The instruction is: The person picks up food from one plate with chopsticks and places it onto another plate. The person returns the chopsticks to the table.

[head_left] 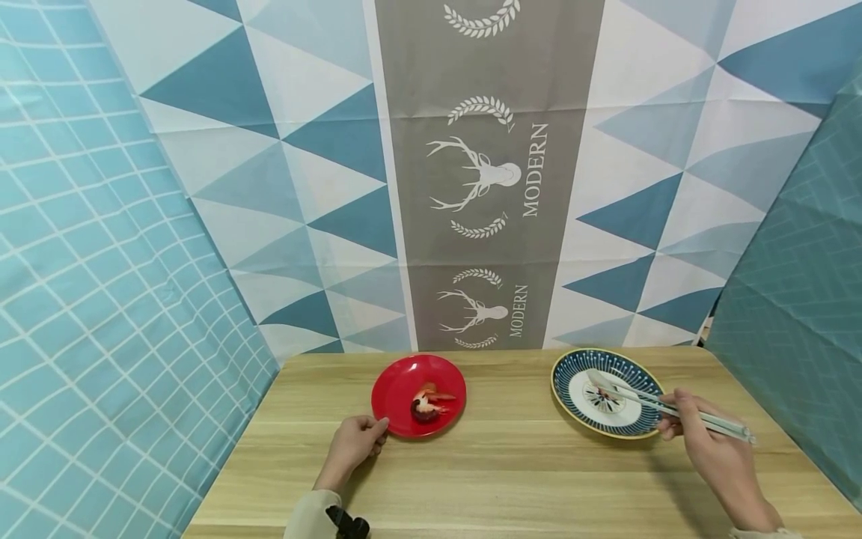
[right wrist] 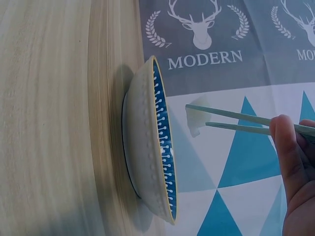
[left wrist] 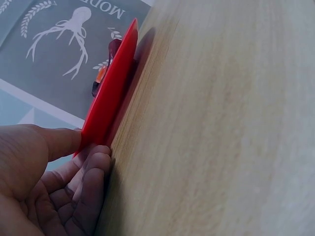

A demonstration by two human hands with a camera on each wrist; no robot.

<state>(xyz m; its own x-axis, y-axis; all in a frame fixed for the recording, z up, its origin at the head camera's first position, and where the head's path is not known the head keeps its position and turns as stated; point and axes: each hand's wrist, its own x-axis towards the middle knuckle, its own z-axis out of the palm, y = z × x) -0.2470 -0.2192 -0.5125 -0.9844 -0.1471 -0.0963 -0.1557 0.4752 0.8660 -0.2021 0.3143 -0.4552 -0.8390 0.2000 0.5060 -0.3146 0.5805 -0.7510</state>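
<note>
At the left, my left hand pinches the near rim of a red plate, with the thumb above and curled fingers below in the left wrist view. Small food pieces, brown, white and orange-red, sit on that plate. My right hand holds a pair of pale chopsticks on the right side. Their tips grip a whitish, translucent piece, raised above a shallow dish with a blue-and-white pattern and yellow rim. The dish stands upright on the table.
The wooden table carries both dishes near its back edge. Behind it hangs a patterned cloth with deer heads and triangles. A blue checked cloth borders the left, and a teal cloth the right.
</note>
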